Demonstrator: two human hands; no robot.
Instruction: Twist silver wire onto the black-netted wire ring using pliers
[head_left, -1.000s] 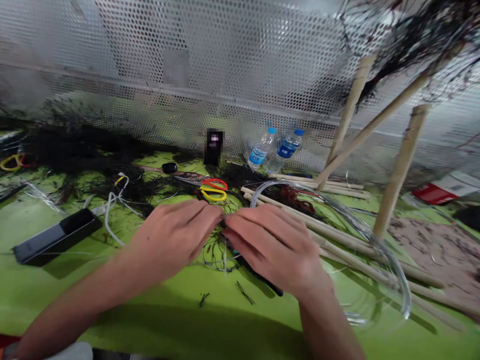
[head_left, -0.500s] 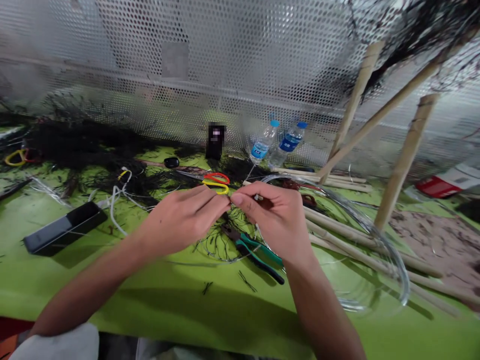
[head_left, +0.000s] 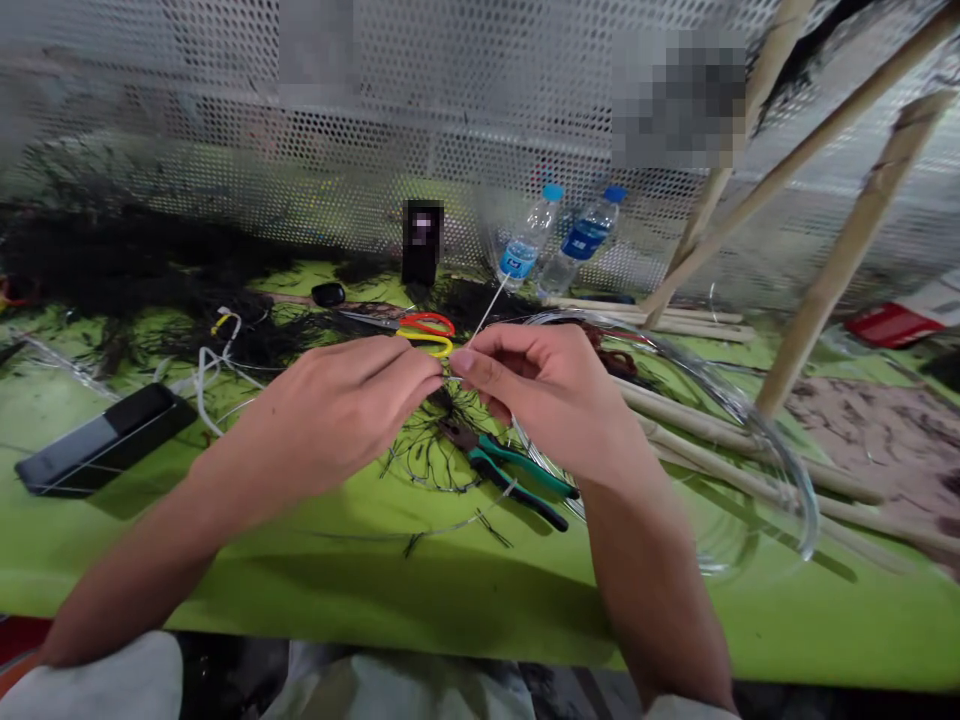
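**Both hands pinch a thin wire over a green worktable**

A bright green tabletop runs up to a perforated metal screen, with black fibre strewn along the back edge. Above the middle of the table the left hand and the right hand meet fingertip to fingertip, each closed in a narrow pinch on a thin silvery wire whose free end slants up and away from the right thumb. How far the wire runs inside the left fingers cannot be told.

Just below the hands lies a small tangle of black strands, and beside it, under the right wrist, green-handled pliers lie flat. Beyond the fingertips sit scissors with one red and one yellow handle. Farther back stand two clear plastic water bottles with blue caps, leaning against the screen; they look partly filled, though the blur leaves that uncertain.

To the right of the right hand a coil of clear tubing rests over pale bamboo sticks. Well left of the left hand lies a flat black rectangular device with white cables beside it.
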